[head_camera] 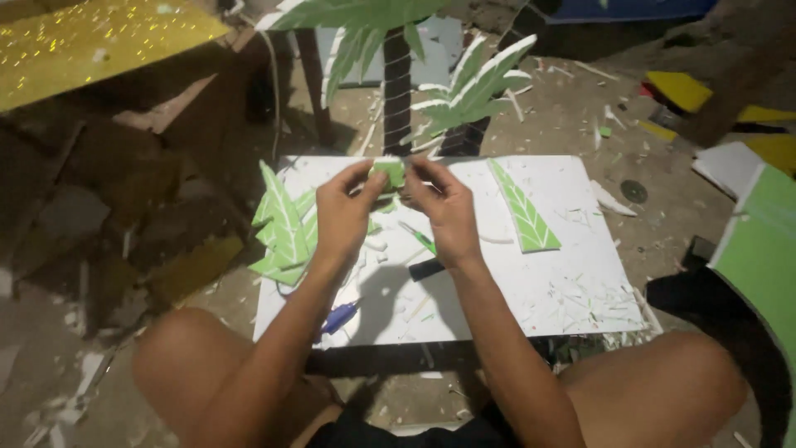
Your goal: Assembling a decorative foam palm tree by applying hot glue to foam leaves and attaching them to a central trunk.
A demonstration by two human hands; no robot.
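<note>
- The person's left hand [344, 211] and right hand [446, 207] meet above the far half of the white counter [572, 290], both pinching one small green foam piece [390, 172] between thumb and fingertips.
- The small green foam piece sits directly between the two hands, at 1 o'clock from the left hand and 11 o'clock from the right, raised clear of the counter.
- A stack of green leaf cut-outs [283, 228] with white veins lies at 9 o'clock from the left hand, overhanging the counter's left edge.
- A single long green leaf cut-out [522, 211] lies flat at 3 o'clock from the right hand, well apart from it.
- A green-handled cutter [419, 238] lies on the counter just beneath the right hand, at about 7 o'clock from it.
- A blue and white tool [340, 316] lies at 6 o'clock from the left hand, near the counter's near edge.
- White and green offcuts [572, 290] are scattered over the right part of the counter.
- Foam palm trees [452, 95] with dark trunks stand at 12 o'clock, beyond the counter.
- A yellow sheet [91, 41] lies at 10 o'clock; a green board [759, 257] leans at 3 o'clock.
</note>
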